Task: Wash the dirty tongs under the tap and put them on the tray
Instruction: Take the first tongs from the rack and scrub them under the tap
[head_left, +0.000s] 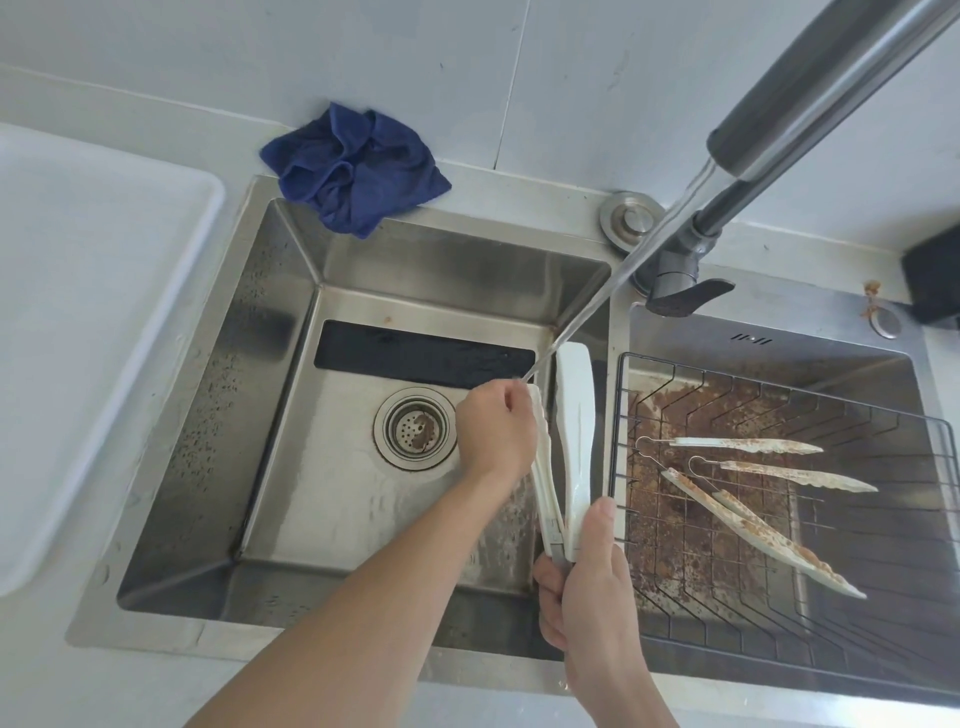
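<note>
You are mid-wash: your right hand (587, 587) grips the hinge end of a pair of white tongs (574, 441) held over the right side of the left sink basin (291, 467), arms spread and tips pointing away from you, while your left hand (496, 434) curls around the left arm of the tongs near its tip, apparently rubbing it. The stream of water (613, 280) from the tap (810, 119) runs down at a slant and lands at that tip, right beside your left fingers. The tongs in hand look mostly clean, so in all likelihood the rinse is near its end; the next move calls for lifting them out of the stream and carrying them across the whole basin to the white tray (78, 322), which sits on the bench at the far left edge, well apart from the tap. Two more pairs of dirty tongs (758, 499), smeared brown, lie on the wire rack (779, 519) in the stained right basin, waiting their turn. A crumpled blue cloth (353, 166) rests on the bench at the back rim of the sink, off the likely path to the tray. Nothing stands between the basin and the tray, though dripping water may wet the bench on the way.
</note>
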